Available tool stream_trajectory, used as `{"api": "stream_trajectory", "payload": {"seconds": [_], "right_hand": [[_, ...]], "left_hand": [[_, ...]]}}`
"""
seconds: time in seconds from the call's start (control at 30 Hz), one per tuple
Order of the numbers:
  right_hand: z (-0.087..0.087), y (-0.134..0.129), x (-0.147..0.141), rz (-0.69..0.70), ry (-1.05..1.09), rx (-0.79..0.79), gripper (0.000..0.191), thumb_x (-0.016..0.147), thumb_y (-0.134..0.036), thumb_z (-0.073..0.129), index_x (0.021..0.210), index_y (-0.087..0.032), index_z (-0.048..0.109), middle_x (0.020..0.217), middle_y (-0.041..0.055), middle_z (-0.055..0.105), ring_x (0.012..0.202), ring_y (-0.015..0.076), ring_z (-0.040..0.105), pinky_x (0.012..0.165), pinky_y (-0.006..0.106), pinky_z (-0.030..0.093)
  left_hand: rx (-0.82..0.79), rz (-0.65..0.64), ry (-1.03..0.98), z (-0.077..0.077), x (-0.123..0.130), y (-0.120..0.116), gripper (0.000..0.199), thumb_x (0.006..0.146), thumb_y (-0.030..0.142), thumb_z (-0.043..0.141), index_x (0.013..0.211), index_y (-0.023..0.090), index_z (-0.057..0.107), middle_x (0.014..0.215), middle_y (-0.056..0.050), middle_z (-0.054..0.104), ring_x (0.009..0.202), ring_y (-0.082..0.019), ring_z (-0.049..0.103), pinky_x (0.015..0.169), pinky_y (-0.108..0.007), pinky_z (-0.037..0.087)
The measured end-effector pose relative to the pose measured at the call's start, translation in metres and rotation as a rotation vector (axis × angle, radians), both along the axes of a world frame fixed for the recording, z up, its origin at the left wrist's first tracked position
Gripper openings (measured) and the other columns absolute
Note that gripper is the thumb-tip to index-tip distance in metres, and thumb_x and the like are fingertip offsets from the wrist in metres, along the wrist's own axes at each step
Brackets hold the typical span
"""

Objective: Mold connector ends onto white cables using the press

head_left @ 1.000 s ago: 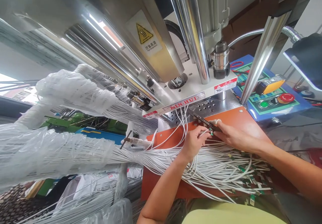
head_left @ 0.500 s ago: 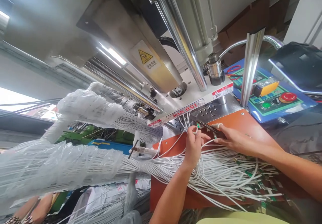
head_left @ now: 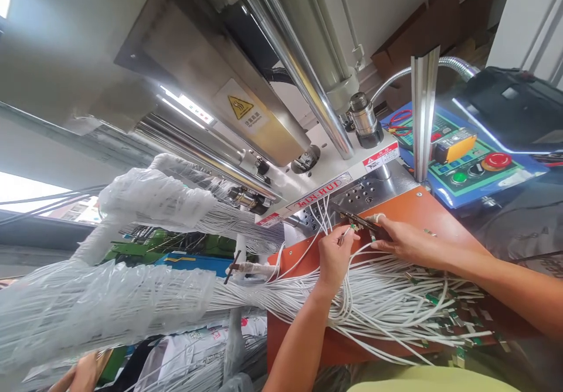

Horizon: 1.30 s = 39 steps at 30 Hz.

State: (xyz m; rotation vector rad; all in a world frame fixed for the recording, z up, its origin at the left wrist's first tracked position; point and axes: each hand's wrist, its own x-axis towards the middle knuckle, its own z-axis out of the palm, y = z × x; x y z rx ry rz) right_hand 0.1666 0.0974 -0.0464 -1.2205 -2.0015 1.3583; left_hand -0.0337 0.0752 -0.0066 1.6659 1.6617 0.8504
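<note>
Between the thumb and fingers of my left hand (head_left: 335,257) is the end of a white cable, tipped with a small green-and-metal connector (head_left: 352,227). It lies right beside a narrow dark metal bar (head_left: 363,223), which my right hand (head_left: 398,240) grips at its near end. More connectors seem to sit along the bar, too small to make out clearly. Below both hands spreads a thick bundle of white cables (head_left: 378,298), many with green-and-metal ends. Other white cables (head_left: 323,213) run into the press under its white plate (head_left: 323,189).
Red-brown boards (head_left: 440,219) form the work surface. To the right stands a blue control box (head_left: 492,178) with a red stop button beside an upright metal profile (head_left: 424,116). Plastic-wrapped cable bundles (head_left: 153,298) hang at left. Another person's arm (head_left: 85,371) shows at lower left.
My left fingers have drawn together around the cable end, and its connector has moved closer to the bar. My right hand keeps its grip. The whole view has shifted slightly.
</note>
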Motion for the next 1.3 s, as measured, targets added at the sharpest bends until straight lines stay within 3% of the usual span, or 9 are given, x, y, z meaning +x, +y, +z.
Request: {"api": "stream_trajectory", "payload": {"seconds": [0.17, 0.47, 0.63, 0.8, 1.0, 1.2, 1.3], "right_hand": [[-0.005, 0.002, 0.001, 0.016, -0.008, 0.012, 0.025, 0.089, -0.043, 0.053, 0.100, -0.024, 0.042, 0.093, 0.0056, 0.065, 0.076, 0.0212, 0.060, 0.067, 0.030, 0.043], [0.003, 0.002, 0.002, 0.040, -0.086, 0.047, 0.026, 0.090, -0.045, 0.049, 0.103, -0.024, 0.042, 0.097, 0.0086, 0.066, 0.080, 0.0235, 0.062, 0.065, 0.031, 0.043], [-0.008, 0.004, 0.001, 0.000, -0.022, 0.033, 0.026, 0.086, -0.043, 0.057, 0.099, -0.024, 0.046, 0.091, 0.0063, 0.068, 0.076, 0.0223, 0.062, 0.064, 0.029, 0.045], [-0.008, 0.004, 0.001, 0.013, -0.051, 0.017, 0.024, 0.088, -0.044, 0.053, 0.097, -0.024, 0.041, 0.093, 0.0055, 0.066, 0.077, 0.0221, 0.062, 0.064, 0.029, 0.044], [0.001, 0.002, 0.002, 0.043, -0.075, -0.002, 0.024, 0.091, -0.045, 0.048, 0.096, -0.025, 0.036, 0.095, 0.0053, 0.063, 0.082, 0.0229, 0.061, 0.067, 0.031, 0.043], [0.000, 0.003, 0.001, 0.034, -0.094, 0.001, 0.022, 0.090, -0.041, 0.049, 0.096, -0.025, 0.034, 0.090, 0.0037, 0.062, 0.079, 0.0224, 0.061, 0.065, 0.030, 0.041], [0.001, 0.003, -0.001, 0.042, -0.110, 0.026, 0.022, 0.090, -0.039, 0.049, 0.096, -0.025, 0.034, 0.092, 0.0046, 0.063, 0.079, 0.0222, 0.062, 0.063, 0.029, 0.040]], "left_hand": [[-0.118, -0.010, -0.143, 0.004, 0.005, 0.001, 0.025, 0.085, 0.037, 0.064, 0.088, 0.015, 0.075, 0.079, -0.004, 0.075, 0.045, -0.006, 0.046, 0.046, -0.019, 0.038], [-0.220, 0.063, -0.363, 0.003, 0.002, -0.004, 0.032, 0.078, 0.042, 0.072, 0.092, 0.014, 0.078, 0.071, -0.007, 0.074, 0.043, -0.005, 0.044, 0.043, -0.017, 0.034], [-0.196, 0.092, -0.366, 0.001, 0.002, -0.004, 0.025, 0.077, 0.038, 0.074, 0.086, 0.016, 0.079, 0.088, -0.008, 0.076, 0.065, -0.011, 0.064, 0.055, -0.018, 0.046], [-0.181, 0.000, -0.310, -0.007, 0.000, 0.000, 0.017, 0.075, 0.026, 0.076, 0.087, 0.016, 0.079, 0.090, -0.007, 0.077, 0.083, -0.018, 0.071, 0.077, -0.027, 0.057], [-0.164, 0.001, -0.260, -0.015, 0.001, 0.003, 0.015, 0.077, 0.024, 0.073, 0.089, 0.017, 0.078, 0.089, -0.006, 0.077, 0.082, -0.018, 0.072, 0.076, -0.027, 0.059], [-0.192, 0.039, -0.348, -0.022, 0.002, 0.006, 0.017, 0.076, 0.027, 0.074, 0.087, 0.015, 0.077, 0.086, -0.007, 0.076, 0.076, -0.018, 0.073, 0.076, -0.030, 0.061], [-0.142, 0.034, -0.287, -0.026, 0.001, 0.007, 0.017, 0.077, 0.029, 0.073, 0.086, 0.016, 0.077, 0.085, -0.006, 0.076, 0.076, -0.018, 0.072, 0.076, -0.030, 0.061]]}}
